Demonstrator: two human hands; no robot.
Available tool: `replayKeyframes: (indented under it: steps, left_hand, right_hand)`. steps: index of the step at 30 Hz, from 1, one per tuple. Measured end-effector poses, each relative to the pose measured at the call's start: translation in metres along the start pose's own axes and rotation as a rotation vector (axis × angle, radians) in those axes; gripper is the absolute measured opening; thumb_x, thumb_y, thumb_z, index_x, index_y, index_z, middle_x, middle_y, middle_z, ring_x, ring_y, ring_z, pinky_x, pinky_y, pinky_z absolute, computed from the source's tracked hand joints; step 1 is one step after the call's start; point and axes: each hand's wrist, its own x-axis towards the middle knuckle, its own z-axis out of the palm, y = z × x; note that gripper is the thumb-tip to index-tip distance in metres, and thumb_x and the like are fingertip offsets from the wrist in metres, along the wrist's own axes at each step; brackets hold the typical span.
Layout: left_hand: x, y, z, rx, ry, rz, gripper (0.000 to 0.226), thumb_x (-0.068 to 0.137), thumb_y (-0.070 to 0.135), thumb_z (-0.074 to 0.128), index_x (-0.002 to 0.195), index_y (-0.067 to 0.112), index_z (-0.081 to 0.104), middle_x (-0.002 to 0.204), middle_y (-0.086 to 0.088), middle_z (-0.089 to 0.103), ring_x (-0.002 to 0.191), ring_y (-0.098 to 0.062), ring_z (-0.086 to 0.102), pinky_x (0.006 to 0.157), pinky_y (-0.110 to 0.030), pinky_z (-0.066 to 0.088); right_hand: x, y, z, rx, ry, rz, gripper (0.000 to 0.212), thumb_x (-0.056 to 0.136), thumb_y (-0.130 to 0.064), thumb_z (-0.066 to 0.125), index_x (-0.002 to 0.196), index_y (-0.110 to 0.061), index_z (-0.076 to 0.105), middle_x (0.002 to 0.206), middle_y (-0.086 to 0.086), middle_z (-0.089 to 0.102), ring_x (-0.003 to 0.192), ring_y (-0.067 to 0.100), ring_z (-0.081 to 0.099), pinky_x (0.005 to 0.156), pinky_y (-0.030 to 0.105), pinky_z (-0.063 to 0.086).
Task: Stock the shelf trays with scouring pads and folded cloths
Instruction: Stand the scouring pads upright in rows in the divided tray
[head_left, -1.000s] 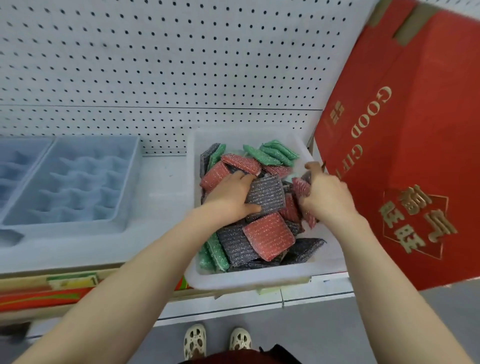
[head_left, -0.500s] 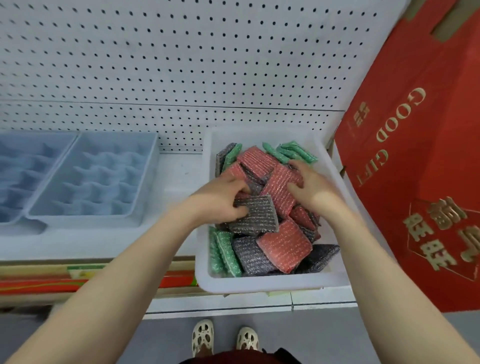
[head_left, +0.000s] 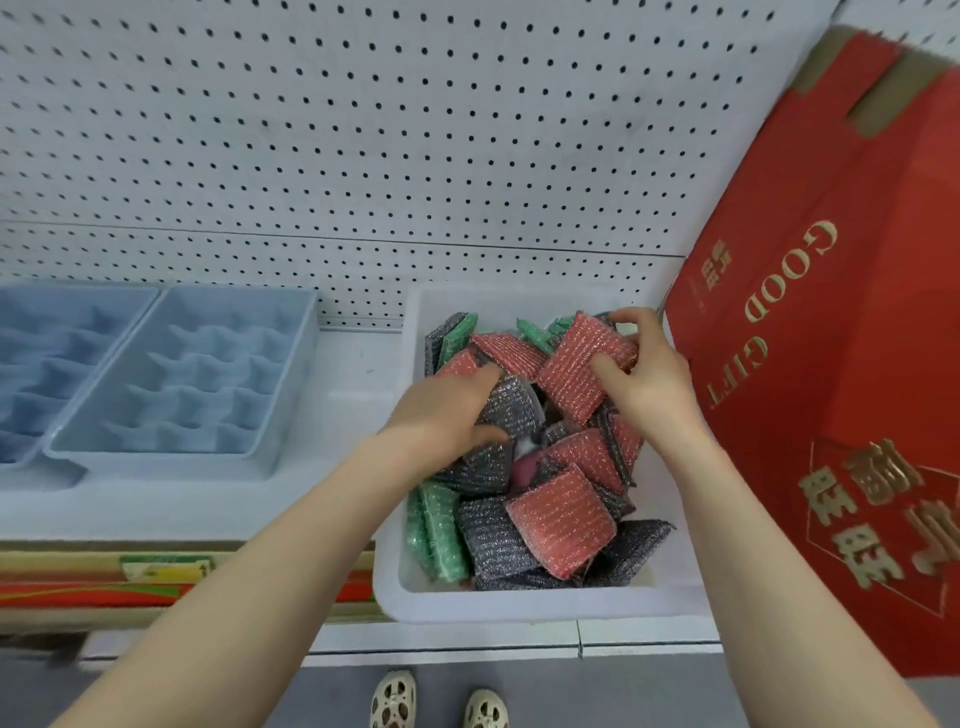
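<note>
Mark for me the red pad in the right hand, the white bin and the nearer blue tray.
red pad (head_left: 576, 371): head view, middle of its glittery face.
white bin (head_left: 519, 605): head view, near rim.
blue tray (head_left: 156, 457): head view, front rim.
right hand (head_left: 649, 374): head view, back of the hand.

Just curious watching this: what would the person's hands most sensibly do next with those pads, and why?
Probably set the red pad that the right hand pinches flat at the back of the white tray. The left hand is gripping a grey pad, and the pile looks jumbled.
</note>
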Motion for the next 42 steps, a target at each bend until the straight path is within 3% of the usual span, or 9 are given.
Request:
replayKeyframes:
  steps: [7,12,18,22,25,28,33,38,42]
  left_hand:
    - [-0.009,-0.004,-0.004,-0.091,-0.388,0.070,0.065,0.083,0.023,0.075,0.133,0.032,0.034,0.137,0.002,0.048,0.108,-0.020,0.054,0.092,-0.037,0.048]
    - [-0.009,0.001,0.004,0.033,-0.253,0.065,0.080,0.078,0.039,0.077,0.142,0.023,0.032,0.140,-0.003,0.047,0.125,-0.025,0.045,0.106,-0.042,0.041]
    - [-0.012,-0.011,-0.015,-0.814,0.145,-0.141,0.069,0.070,0.054,0.077,0.124,0.033,0.039,0.110,0.018,0.058,0.094,0.001,0.059,0.069,-0.014,0.045]
    - [-0.012,-0.023,-0.018,-1.295,0.395,-0.349,0.056,0.081,0.054,0.069,0.125,0.032,0.042,0.109,0.016,0.064,0.086,0.003,0.068,0.068,-0.018,0.054]
    - [-0.019,-0.037,-0.016,-1.313,0.484,-0.410,0.047,0.089,0.053,0.060,0.125,0.035,0.037,0.111,0.016,0.062,0.085,0.001,0.068,0.067,-0.020,0.056]
    - [-0.034,-0.058,-0.020,-1.373,0.484,-0.460,0.030,0.094,0.051,0.053,0.119,0.043,0.039,0.113,0.013,0.064,0.097,-0.013,0.068,0.086,-0.043,0.057]
    - [-0.075,-0.105,-0.036,-1.417,0.459,-0.383,0.053,0.080,0.066,0.060,0.124,0.041,0.044,0.117,0.010,0.067,0.102,-0.012,0.068,0.089,-0.044,0.056]
    - [-0.115,-0.191,-0.046,-1.452,0.563,-0.437,0.036,0.083,0.047,0.070,0.113,0.042,0.050,0.113,0.010,0.070,0.096,-0.008,0.070,0.081,-0.039,0.059]
    - [-0.154,-0.278,-0.059,-1.344,0.643,-0.516,0.056,0.072,0.049,0.073,0.120,0.034,0.049,0.119,0.005,0.066,0.107,-0.016,0.065,0.094,-0.042,0.053]
  right_hand:
    - [0.004,0.002,0.004,-0.037,-0.021,0.003,0.039,0.091,-0.032,0.058,0.119,-0.046,0.034,0.096,-0.016,0.054,0.039,0.005,0.042,0.040,0.024,0.036]
    - [0.004,0.005,0.012,-0.125,-0.060,0.036,0.050,0.093,-0.034,0.058,0.136,-0.035,0.034,0.130,-0.002,0.054,0.051,0.009,0.052,0.043,0.022,0.039]
    - [0.016,-0.007,-0.001,0.324,0.152,0.073,0.031,0.092,-0.033,0.062,0.120,-0.032,0.049,0.117,-0.002,0.062,0.093,0.028,0.064,0.084,0.047,0.053]
    - [0.034,-0.032,0.000,0.755,0.058,0.202,0.019,0.093,-0.023,0.064,0.110,-0.022,0.058,0.107,0.000,0.068,0.092,0.015,0.066,0.082,0.033,0.054]
    - [0.038,-0.054,0.017,0.887,-0.325,0.131,0.017,0.089,-0.024,0.066,0.104,-0.016,0.064,0.089,-0.002,0.074,0.079,0.011,0.070,0.066,0.026,0.056]
    - [0.031,-0.081,0.045,0.679,-0.584,0.030,0.031,0.081,-0.034,0.070,0.107,-0.018,0.066,0.095,0.000,0.073,0.082,0.012,0.069,0.072,0.024,0.053]
    - [0.019,-0.135,0.105,0.583,-0.613,0.023,0.029,0.082,-0.023,0.072,0.109,-0.016,0.067,0.110,0.016,0.067,0.099,0.029,0.065,0.093,0.041,0.053]
    - [0.017,-0.196,0.179,0.588,-0.612,-0.040,0.008,0.095,-0.019,0.062,0.101,-0.016,0.059,0.087,0.002,0.071,0.078,0.016,0.065,0.082,0.034,0.052]
    - [0.012,-0.245,0.251,0.780,-0.468,0.059,0.005,0.102,-0.020,0.051,0.100,-0.024,0.052,0.078,-0.005,0.064,0.068,0.014,0.061,0.066,0.035,0.054]
